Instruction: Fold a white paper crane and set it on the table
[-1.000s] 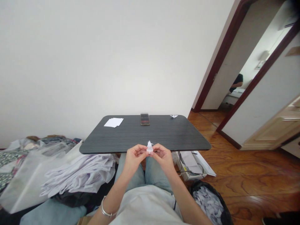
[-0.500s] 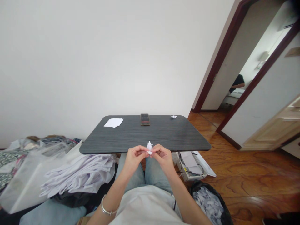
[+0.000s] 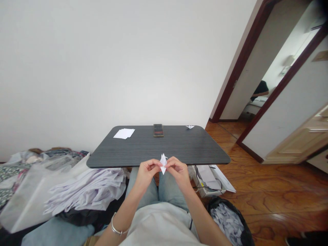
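A small white folded paper (image 3: 163, 164), pointed at top and bottom, is held between my two hands just past the table's near edge. My left hand (image 3: 148, 172) pinches its left side between thumb and fingers. On the right side, my right hand (image 3: 178, 171) pinches it the same way. At the far right of the dark table (image 3: 138, 147) sits a white paper crane (image 3: 190, 127). A stack of white paper sheets (image 3: 124, 133) lies at the far left. Between them, near the back edge, is a phone (image 3: 158, 130).
White cloth (image 3: 87, 191) and plastic bags (image 3: 30, 198) are heaped on the left. Below the table's right end are a box with cables (image 3: 208, 182) and a black bag of paper pieces (image 3: 228, 218). A person (image 3: 260, 89) shows through the doorway.
The lower part of the folded paper now extends down as a long point below my fingertips, where it was short and blunt before. My hands have barely moved.
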Demonstrator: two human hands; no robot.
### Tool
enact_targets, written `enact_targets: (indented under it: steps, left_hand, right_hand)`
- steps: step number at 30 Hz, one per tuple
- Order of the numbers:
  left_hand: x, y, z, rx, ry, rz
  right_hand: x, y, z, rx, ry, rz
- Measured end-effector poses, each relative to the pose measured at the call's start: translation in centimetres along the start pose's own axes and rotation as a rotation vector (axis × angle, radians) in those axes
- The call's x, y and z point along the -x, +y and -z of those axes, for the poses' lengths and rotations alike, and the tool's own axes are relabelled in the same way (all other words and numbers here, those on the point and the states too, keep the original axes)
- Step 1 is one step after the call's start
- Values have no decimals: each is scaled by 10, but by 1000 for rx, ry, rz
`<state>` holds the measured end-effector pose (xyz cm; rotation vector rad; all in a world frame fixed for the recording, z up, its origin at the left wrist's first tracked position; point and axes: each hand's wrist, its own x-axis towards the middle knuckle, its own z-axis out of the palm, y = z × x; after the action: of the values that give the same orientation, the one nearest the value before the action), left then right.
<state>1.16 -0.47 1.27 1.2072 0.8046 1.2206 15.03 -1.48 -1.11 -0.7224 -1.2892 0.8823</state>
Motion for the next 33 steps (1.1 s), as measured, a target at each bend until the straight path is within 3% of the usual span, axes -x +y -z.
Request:
enact_targets:
  steps: [7, 13, 25, 33]
  left_hand:
    - [0, 0, -1, -64, 24, -92]
    - [0, -1, 0, -106, 29, -136]
    - [1, 0, -1, -36, -26, -44]
    - [0, -5, 0, -29, 44, 31]
  right_hand:
    - [0, -5, -5, -147, 105, -197]
    - [-1, -1, -4, -192, 61, -332]
    - [-1, 2, -4, -205, 104, -319]
    - [-1, -3, -4, -210, 76, -307]
